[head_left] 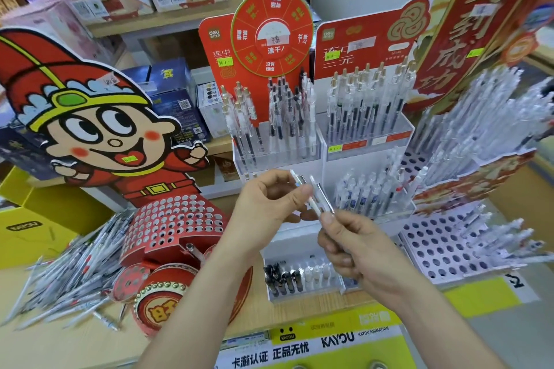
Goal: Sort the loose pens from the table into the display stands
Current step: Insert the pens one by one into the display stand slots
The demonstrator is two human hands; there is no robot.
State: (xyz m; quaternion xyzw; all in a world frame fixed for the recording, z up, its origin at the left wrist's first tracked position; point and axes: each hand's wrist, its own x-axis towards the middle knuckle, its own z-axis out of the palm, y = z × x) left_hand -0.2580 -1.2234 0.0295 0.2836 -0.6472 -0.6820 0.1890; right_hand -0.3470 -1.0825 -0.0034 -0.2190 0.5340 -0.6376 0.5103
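Note:
My left hand [271, 204] pinches a white pen [296, 178] near its top, in front of the clear tiered stand [362, 150]. Just below and to the right, my right hand [356, 252] grips a second white pen with a silver clip [320, 195]; its upper end crosses close to my left fingertips. A heap of loose pens [69, 272] lies on the wooden table at the left. The red perforated cartoon stand [174, 222] beside that heap shows open holes. Another perforated stand [443, 246] at the right holds several clear pens.
Two red-backed acrylic stands [275, 120] at the back hold upright pens. A low white tray [299, 277] of black and white pen tips sits under my hands. A tall red banner [467, 24] rises at the right. Boxes fill the shelves behind.

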